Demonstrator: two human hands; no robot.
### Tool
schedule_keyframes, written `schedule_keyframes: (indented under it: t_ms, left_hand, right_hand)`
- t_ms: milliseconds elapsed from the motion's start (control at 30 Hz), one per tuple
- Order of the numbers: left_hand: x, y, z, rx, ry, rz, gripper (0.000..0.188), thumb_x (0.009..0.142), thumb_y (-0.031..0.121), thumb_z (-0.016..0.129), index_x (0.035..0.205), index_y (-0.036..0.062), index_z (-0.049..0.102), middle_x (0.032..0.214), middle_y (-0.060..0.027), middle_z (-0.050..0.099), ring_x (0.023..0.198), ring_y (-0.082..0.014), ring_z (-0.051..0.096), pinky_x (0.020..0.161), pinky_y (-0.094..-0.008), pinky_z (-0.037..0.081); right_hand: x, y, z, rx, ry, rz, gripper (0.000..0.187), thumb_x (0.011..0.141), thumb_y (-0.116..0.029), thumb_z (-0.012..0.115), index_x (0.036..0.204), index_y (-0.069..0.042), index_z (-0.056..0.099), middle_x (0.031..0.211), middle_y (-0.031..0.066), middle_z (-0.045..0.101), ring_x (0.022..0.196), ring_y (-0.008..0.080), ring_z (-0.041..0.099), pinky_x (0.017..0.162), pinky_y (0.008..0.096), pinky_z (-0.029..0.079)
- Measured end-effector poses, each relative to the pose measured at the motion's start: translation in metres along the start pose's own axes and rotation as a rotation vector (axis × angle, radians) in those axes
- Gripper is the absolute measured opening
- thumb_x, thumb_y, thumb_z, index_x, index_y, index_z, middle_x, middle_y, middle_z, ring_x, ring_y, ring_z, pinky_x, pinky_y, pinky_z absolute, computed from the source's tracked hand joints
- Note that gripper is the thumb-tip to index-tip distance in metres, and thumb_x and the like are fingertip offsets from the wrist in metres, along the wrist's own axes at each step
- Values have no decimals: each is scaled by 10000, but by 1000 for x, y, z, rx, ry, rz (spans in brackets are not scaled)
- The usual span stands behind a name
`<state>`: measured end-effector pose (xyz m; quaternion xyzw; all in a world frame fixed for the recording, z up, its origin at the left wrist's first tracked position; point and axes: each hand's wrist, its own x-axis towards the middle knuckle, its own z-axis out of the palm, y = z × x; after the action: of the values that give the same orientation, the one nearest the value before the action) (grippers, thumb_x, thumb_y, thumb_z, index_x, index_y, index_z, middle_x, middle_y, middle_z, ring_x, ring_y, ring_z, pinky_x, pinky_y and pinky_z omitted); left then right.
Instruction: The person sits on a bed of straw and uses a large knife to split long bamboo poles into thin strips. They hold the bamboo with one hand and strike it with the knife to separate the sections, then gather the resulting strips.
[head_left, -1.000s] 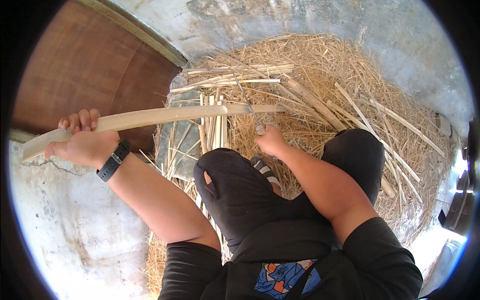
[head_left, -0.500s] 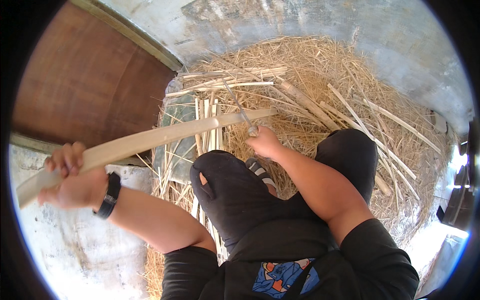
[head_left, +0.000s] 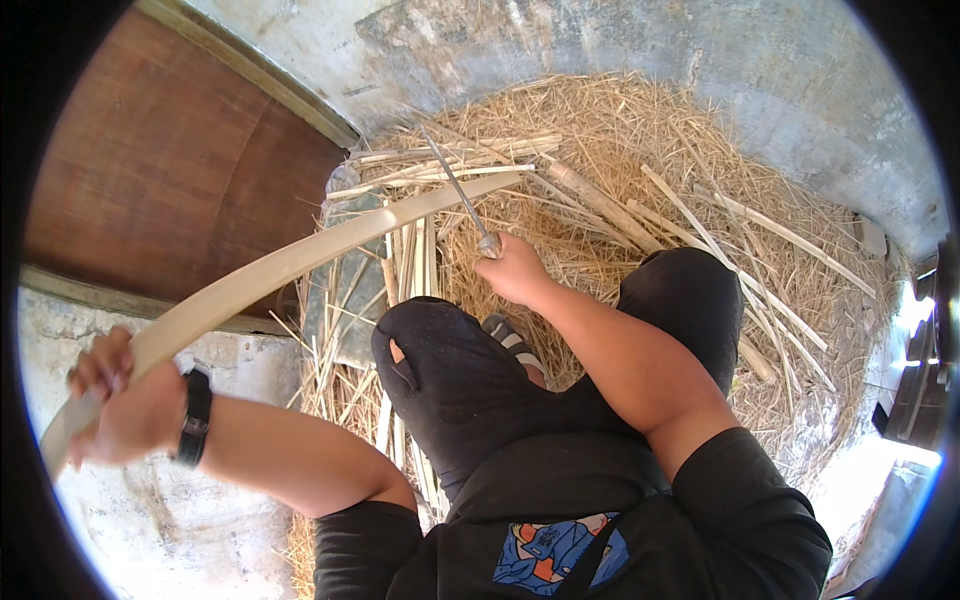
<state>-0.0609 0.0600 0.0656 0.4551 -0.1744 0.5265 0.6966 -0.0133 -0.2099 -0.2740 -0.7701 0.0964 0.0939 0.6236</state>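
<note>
A long pale piece of split bamboo (head_left: pixel 265 265) slants from the lower left up to the straw in the middle. My left hand (head_left: pixel 128 415), wearing a black wristband, is closed around its near end at the left edge of view. In front of my knees, my right hand (head_left: pixel 517 270) grips the handle of a narrow-bladed knife (head_left: pixel 457 185). The blade points up and left and crosses the bamboo close to its far end; I cannot tell whether the two touch. A node shows on the bamboo just left of the blade.
Straw and shavings (head_left: pixel 640 130) cover the floor. Bamboo strips (head_left: pixel 410 260) lie by my left knee, and a bamboo pole (head_left: pixel 600 205) lies ahead. A grey wall (head_left: pixel 780 90) curves behind, with a brown wooden panel (head_left: pixel 170 160) at the upper left.
My left hand has moved down and left with the bamboo, whose far end has shifted up and left. My right hand and the knife have moved slightly up and left.
</note>
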Motion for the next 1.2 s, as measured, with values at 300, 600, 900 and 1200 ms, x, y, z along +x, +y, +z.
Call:
schedule_keyframes:
  t_ms: [300,600,900,1200]
  left_hand:
    - [-36,-62,22,80,111,-153,760,884,874,240,821,136,412,632,10,316,496,-137,257,461,-258,251]
    - [-74,-118,24,106,216,-255,775,873,891,215,795,149,422,663,23,353,506,-119,279,485,-245,277]
    - [-74,-130,5,-51,-157,-251,942,751,981,203,854,114,558,725,-34,496,601,-178,481,563,-318,431]
    - [0,-74,-26,-144,-205,30,974,818,937,217,1196,89,509,736,-60,505,580,-183,438,519,-314,407]
  right_hand:
    - [5,10,1,80,78,-48,304,817,-220,687,983,28,628,843,222,678,805,360,684,760,453,528]
    - [6,10,2,-33,111,-141,315,800,-231,701,946,36,617,853,242,676,832,397,678,778,471,516]
    - [-28,-26,-2,-166,-14,-348,313,814,-255,748,948,-2,620,827,226,653,800,395,650,729,458,500]
    - [-36,-29,1,-215,-40,-467,303,815,-242,733,986,-11,637,802,235,661,788,438,655,708,488,514]
